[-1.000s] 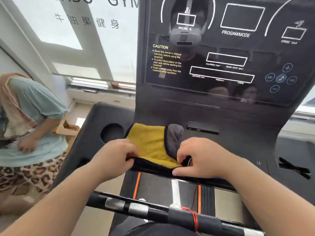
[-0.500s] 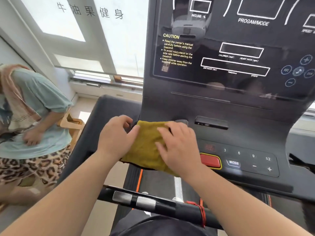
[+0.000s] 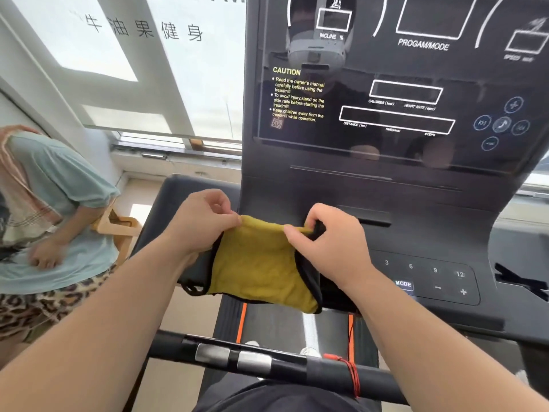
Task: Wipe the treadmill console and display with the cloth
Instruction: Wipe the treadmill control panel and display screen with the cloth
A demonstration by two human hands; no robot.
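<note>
- Treadmill console point(image 3: 430, 233): dark, fills centre and right; its left edge runs beside the left hand point(image 3: 202, 224).
- Display point(image 3: 386, 93): glossy, upright above the console, well apart from the cloth point(image 3: 261, 269).
- Second person point(image 3: 53, 203): stands near the console's left side.
- Handlebar point(image 3: 267, 364): crosses under both forearms.
- Cloth: yellow, black-trimmed, held over the console's near edge, lower hem hanging free.
- Hands: apart, left and right hand point(image 3: 332, 245) each pinching the cloth's top edge.
- Keypad point(image 3: 433, 278): uncovered, just right of the right wrist.

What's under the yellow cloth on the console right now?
The left hand and right hand pinch the cloth by its top edge. It covers the lower left part of the console. The MODE key shows beside it; anything beneath the cloth is hidden.
</note>
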